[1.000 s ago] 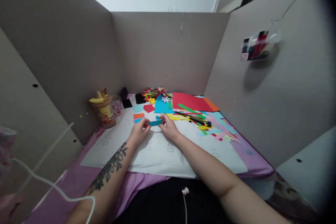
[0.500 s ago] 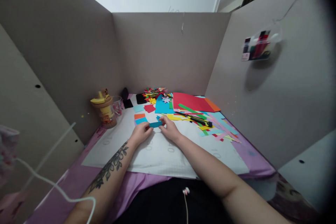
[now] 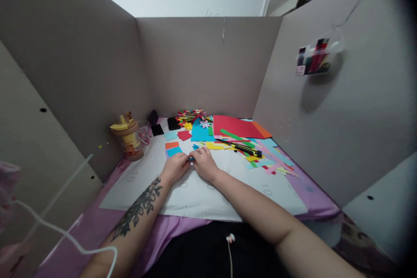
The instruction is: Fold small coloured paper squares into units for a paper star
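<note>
Between my fingertips is a small folded piece of blue paper (image 3: 191, 159), mostly covered by both hands. My left hand (image 3: 176, 167) pinches its left end, and my right hand (image 3: 204, 163) closes on the other end. The two hands nearly touch above the white sheet (image 3: 146, 191). Just beyond them lie small folded blue pieces (image 3: 195, 146). Near my left hand rest a blue paper square (image 3: 173, 151) and an orange one (image 3: 172, 144).
Paper strips (image 3: 273, 158) and a yellow-black utility knife (image 3: 249, 150) lie to the right. Red paper sheets (image 3: 239, 127) and folded paper stars (image 3: 192, 116) sit at the back. A lidded cup (image 3: 130, 141) stands at left. Grey panels (image 3: 208, 61) enclose the table.
My hands have come closer together. The blue strip, which stretched flat between them, is now folded shorter and mostly hidden by my fingers.
</note>
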Action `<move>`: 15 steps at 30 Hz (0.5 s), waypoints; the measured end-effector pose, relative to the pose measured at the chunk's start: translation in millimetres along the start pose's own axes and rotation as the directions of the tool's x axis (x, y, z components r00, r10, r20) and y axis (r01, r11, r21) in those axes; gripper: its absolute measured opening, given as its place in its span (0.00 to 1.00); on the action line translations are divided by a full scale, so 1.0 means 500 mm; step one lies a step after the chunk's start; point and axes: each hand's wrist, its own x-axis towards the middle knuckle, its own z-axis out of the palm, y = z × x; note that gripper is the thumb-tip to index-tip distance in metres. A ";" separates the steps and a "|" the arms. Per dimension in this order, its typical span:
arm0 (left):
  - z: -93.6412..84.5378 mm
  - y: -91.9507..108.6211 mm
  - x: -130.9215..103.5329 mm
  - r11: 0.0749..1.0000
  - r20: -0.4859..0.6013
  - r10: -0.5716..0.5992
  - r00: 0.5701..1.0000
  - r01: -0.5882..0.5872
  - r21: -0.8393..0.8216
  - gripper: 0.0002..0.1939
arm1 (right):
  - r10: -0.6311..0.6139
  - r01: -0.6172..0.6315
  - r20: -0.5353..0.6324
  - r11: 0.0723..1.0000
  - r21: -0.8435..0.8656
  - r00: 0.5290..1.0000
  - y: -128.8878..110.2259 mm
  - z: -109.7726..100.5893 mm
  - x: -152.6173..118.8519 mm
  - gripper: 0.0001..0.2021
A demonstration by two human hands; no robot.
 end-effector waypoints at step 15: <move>-0.013 0.001 0.000 0.987 -0.088 -0.121 0.989 0.110 -0.119 0.07 | 0.101 -0.100 -0.073 0.995 0.017 0.992 0.035 -0.017 0.009 0.13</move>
